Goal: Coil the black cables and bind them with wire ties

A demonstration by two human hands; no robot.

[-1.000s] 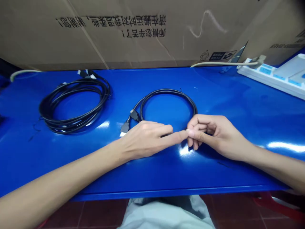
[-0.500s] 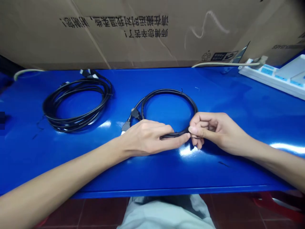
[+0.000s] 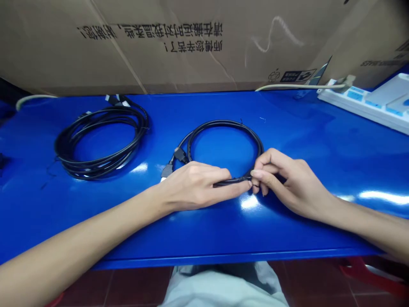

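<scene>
Two black cables lie on a glossy blue surface (image 3: 297, 136), one gathered by the hands and one left alone. The farther cable (image 3: 96, 147) sits to the left in a loose coil of several strands, untouched, with its ends bunched at the back. The nearer cable (image 3: 223, 122) forms a single round loop, with two black connector plugs (image 3: 167, 170) lying at its left side, just above the left hand (image 3: 191, 186). That hand is palm down, its fingers closed on the front of the loop, while the right hand (image 3: 295, 183) pinches the cable between thumb and fingers. A short straight stretch of cable (image 3: 232, 181) runs between the two hands. One loop is formed and held; the coil lies apart. A second ago the fingertips met with no cable visible between them; now the cable shows there. Behind stand a cardboard box (image 3: 159, 51) with upside-down Chinese print and a white power strip (image 3: 361, 102).
</scene>
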